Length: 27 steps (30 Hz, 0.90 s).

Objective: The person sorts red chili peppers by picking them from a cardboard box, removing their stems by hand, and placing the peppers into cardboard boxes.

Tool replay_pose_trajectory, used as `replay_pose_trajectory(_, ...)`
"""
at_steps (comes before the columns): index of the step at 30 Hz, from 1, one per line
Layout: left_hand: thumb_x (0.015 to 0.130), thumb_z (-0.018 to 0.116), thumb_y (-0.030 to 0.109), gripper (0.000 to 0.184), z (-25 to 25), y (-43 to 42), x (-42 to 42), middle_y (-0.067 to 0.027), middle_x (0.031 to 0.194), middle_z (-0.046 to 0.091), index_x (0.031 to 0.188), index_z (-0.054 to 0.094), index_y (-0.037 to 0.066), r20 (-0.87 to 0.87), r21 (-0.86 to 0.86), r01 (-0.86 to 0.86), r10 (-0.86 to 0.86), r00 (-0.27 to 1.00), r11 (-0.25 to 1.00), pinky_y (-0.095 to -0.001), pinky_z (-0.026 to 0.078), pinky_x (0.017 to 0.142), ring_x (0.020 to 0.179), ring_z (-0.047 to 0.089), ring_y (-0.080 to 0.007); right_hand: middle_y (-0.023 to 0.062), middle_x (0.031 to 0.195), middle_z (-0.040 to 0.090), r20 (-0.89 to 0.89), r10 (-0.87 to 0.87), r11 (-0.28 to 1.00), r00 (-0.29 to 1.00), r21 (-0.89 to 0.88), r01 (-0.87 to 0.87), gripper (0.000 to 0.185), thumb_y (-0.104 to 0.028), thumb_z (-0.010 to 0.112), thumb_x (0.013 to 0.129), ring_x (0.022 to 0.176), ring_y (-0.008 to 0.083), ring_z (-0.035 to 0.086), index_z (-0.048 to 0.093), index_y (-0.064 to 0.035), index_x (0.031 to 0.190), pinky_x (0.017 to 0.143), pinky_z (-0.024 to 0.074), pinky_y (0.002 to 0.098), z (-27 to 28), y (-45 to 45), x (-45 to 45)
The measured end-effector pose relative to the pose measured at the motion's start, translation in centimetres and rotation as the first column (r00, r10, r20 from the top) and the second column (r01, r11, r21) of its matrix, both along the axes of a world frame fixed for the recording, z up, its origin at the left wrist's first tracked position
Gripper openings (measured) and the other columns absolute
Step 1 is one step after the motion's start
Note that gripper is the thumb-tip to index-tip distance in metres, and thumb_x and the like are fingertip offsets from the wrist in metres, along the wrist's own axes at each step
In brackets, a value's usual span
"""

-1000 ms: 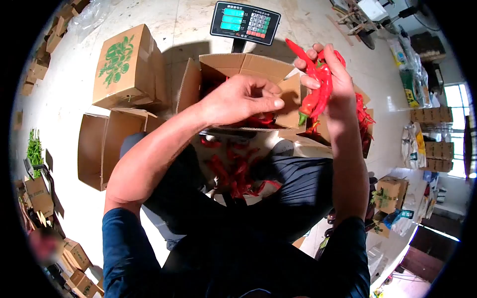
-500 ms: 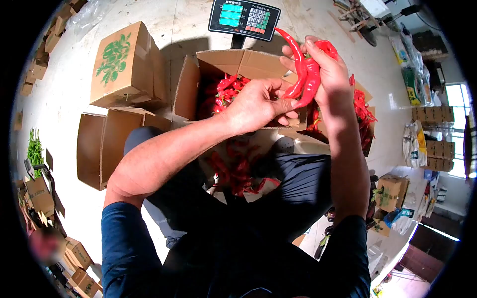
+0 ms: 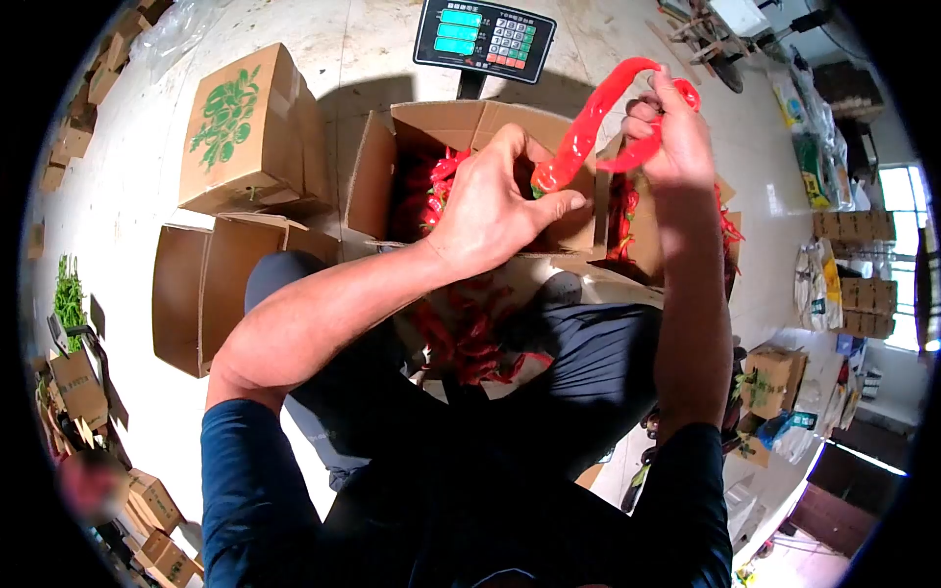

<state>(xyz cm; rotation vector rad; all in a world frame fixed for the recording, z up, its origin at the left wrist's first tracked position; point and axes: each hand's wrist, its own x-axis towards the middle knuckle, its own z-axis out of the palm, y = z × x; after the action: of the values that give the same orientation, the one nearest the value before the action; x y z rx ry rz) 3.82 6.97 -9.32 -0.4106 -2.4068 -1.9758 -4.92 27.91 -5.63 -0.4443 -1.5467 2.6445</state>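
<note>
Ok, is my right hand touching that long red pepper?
Touching. The head view shows the right hand gripping, its thumb against the upper end of the long red pepper, with no gap between them.

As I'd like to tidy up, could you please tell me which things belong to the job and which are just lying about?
Likely in the job:
- held red peppers
- open pepper carton
- scale display

Apparently just lying about:
- plastic sheet
- green produce
- large printed carton

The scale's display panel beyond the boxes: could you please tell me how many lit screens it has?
3: the top screen, middle screen and bottom screen, stacked on the left of the display panel. None appears hidden.
</note>
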Motion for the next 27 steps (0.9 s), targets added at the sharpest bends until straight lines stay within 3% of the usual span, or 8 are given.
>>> replay_pose_trajectory(3,0.076,0.086,0.018,0.040,0.1,-0.8,-0.4,-0.0062,0.085,0.064,0.098,0.057,0.000,-0.159,-0.056,-0.087,0.077,0.984,0.995,-0.0264,0.051,0.068,0.074,0.059,-0.0091,0.0019,0.077,0.052,-0.010,0.269,0.962,0.963,0.037,-0.269,0.019,-0.024,0.050,0.103,0.060,0.0101,0.044,0.056,-0.0064,0.106,0.042,0.0323,0.0204,1.3,1.2,0.7)
replay_pose_trajectory(6,0.077,0.084,0.014,0.038,-0.3,-1.5,-1.3,-0.0063,0.085,0.063,0.100,0.057,0.000,-0.194,-0.025,-0.104,0.097,0.976,0.994,-0.0277,0.051,0.071,0.078,0.058,-0.0097,0.0024,0.073,0.049,-0.077,0.518,0.852,0.852,-0.040,-0.522,0.032,-0.031,0.056,0.101,0.047,0.0070,0.038,0.058,-0.0006,0.109,0.039,0.0285,0.0207,2.0,0.5,2.2)
replay_pose_trajectory(8,0.078,0.084,0.012,0.037,-0.8,-1.8,-1.8,-0.0067,0.088,0.062,0.100,0.057,0.001,-0.294,-0.076,-0.134,0.106,0.950,0.988,-0.0273,0.051,0.071,0.081,0.059,-0.0092,0.0029,0.068,0.052,-0.087,0.708,0.698,0.701,-0.065,-0.713,0.034,-0.028,0.056,0.101,0.043,0.0057,0.037,0.059,0.0023,0.116,0.039,0.0303,0.0211,2.1,0.4,2.2)
replay_pose_trajectory(11,0.080,0.082,0.011,0.037,-1.0,-2.3,-2.5,-0.0066,0.093,0.062,0.105,0.058,0.001,-0.360,-0.057,-0.137,0.108,0.927,0.989,-0.0267,0.052,0.073,0.084,0.059,-0.0100,0.0048,0.068,0.058,0.167,0.568,0.767,0.806,0.249,-0.591,0.028,-0.022,0.059,0.098,0.042,0.0061,0.041,0.061,0.0030,0.112,0.040,0.0325,0.0206,3.6,-1.7,3.6)
replay_pose_trajectory(12,0.080,0.081,0.011,0.037,-1.0,-2.5,-2.7,-0.0064,0.095,0.062,0.107,0.058,0.001,-0.370,-0.036,-0.132,0.109,0.923,0.991,-0.0265,0.052,0.074,0.085,0.060,-0.0106,0.0068,0.076,0.064,0.162,0.601,0.708,0.783,0.347,-0.615,0.026,-0.017,0.062,0.094,0.049,0.0075,0.051,0.063,0.0031,0.110,0.044,0.0378,0.0204,3.4,-1.3,3.4)
replay_pose_trajectory(15,0.079,0.082,0.014,0.047,-0.2,-3.0,-3.0,-0.0105,0.102,0.064,0.115,0.057,-0.002,-0.144,0.247,0.051,-0.016,0.990,0.968,-0.0300,0.052,0.078,0.089,0.062,-0.0158,0.0064,0.080,0.065,0.150,0.512,0.689,0.846,0.516,-0.509,0.027,-0.016,0.065,0.090,0.061,0.0087,0.058,0.064,0.0030,0.109,0.054,0.0438,0.0208,3.9,-2.1,4.1)
replay_pose_trajectory(19,0.090,0.072,0.013,0.037,0.5,-4.2,-4.0,-0.0089,0.095,0.068,0.119,0.058,-0.004,0.134,0.522,0.217,-0.331,0.934,0.825,-0.0257,0.053,0.076,0.084,0.063,-0.0105,0.0056,0.083,0.067,0.100,0.547,0.651,0.831,0.573,-0.498,0.027,-0.016,0.066,0.088,0.072,0.0087,0.060,0.065,0.0030,0.107,0.065,0.0468,0.0218,3.6,-1.8,4.0)
replay_pose_trajectory(27,0.088,0.068,-0.003,0.023,-0.1,-4.0,-4.7,-0.0109,0.108,0.068,0.111,0.064,-0.001,0.141,0.593,0.074,-0.194,0.971,0.802,-0.0281,0.054,0.085,0.094,0.067,-0.0162,0.0021,0.083,0.066,0.102,0.578,0.654,0.810,0.536,-0.534,0.029,-0.020,0.067,0.089,0.063,0.0034,0.051,0.065,0.0021,0.108,0.055,0.0386,0.0195,3.5,-1.6,4.0)
